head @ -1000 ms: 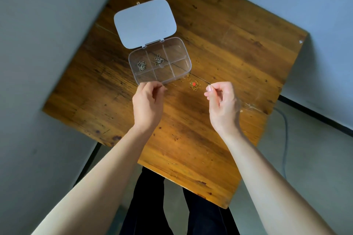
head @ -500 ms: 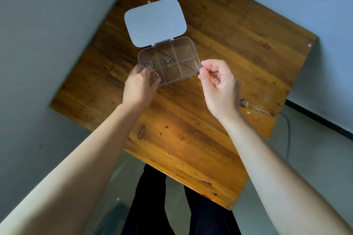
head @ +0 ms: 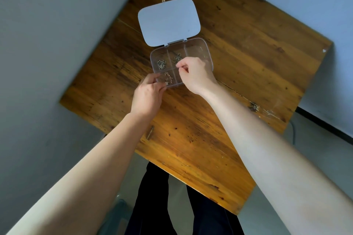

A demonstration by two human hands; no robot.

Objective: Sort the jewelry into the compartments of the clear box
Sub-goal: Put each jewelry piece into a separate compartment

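- My left hand (head: 148, 95) pinches one end of the necklace (head: 168, 79) at the clear box's (head: 207, 47) 7 o'clock corner.
- My right hand (head: 193, 74) is pinched above the box centre, seemingly on the chain.
- Two far compartments each already hold a piece (head: 161, 63).
- One item (head: 253, 106) waits at 4 o'clock on the table (head: 248, 53).

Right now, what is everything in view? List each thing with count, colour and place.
clear box: one, transparent, open, far middle of the table.
lid: one, white, hinged back behind the box.
jewelry in the box: three small metallic pieces, far-left compartment, far-middle compartment, near-left compartment.
loose jewelry: one small piece, dark, at the table's right edge.
table: one, brown wood.
left hand: at the box's near-left corner.
right hand: fingers pinched over the box.
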